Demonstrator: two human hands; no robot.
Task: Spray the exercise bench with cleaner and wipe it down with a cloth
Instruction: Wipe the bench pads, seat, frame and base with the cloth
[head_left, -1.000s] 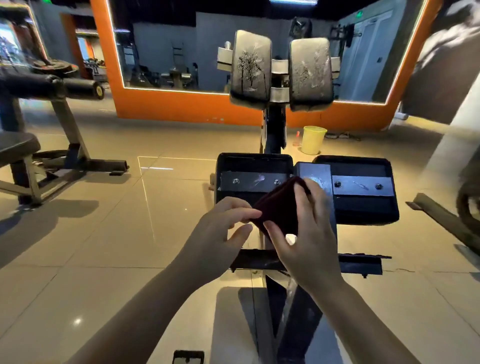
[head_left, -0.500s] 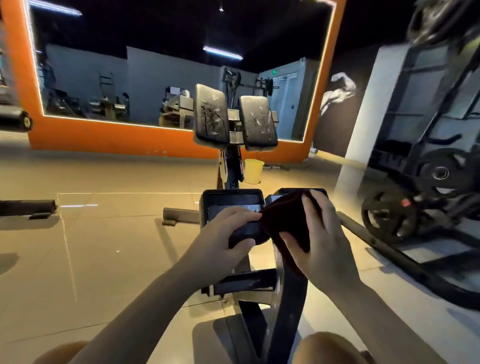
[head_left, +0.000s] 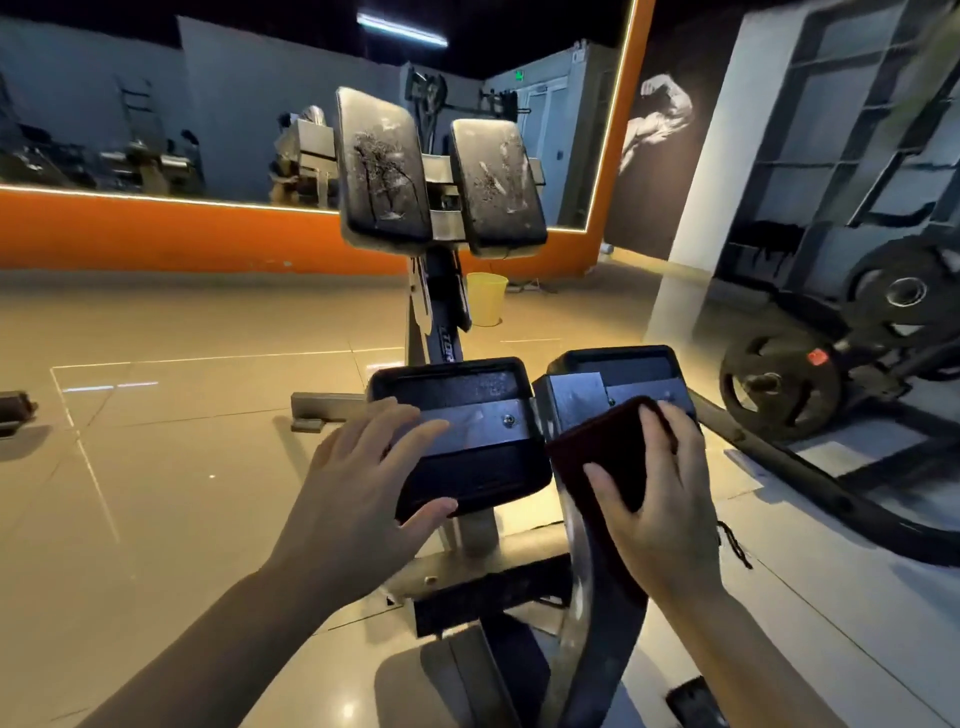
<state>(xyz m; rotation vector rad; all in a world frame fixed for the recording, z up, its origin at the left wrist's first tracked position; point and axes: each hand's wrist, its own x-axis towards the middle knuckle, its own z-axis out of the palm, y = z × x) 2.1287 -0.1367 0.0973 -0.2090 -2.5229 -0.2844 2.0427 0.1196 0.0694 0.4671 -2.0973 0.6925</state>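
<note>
Two hands over exercise bench (head_left: 441, 306). We see left hand (head_left: 358, 499) at 7 o'clock, fingers wide, spread over near edge of left foot pad (head_left: 467, 441). Right hand (head_left: 660, 499) at 4 o'clock, fingers pinching dark red cloth (head_left: 602, 457) against right foot pad (head_left: 618, 379). Two scuffed upper pads (head_left: 384, 166) at 12 o'clock. Yellow bucket (head_left: 485, 299) on floor behind; weight plate (head_left: 779, 384) at 3 o'clock.

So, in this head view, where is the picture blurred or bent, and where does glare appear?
Head view: the shelving at upper right is smeared by motion blur; the wide lens bows the white pillar and the orange mirror frame; the floor tiles carry soft glare streaks; the cracked upper pads catch dull reflections; both hands and the dark cloth are sharp.
</note>
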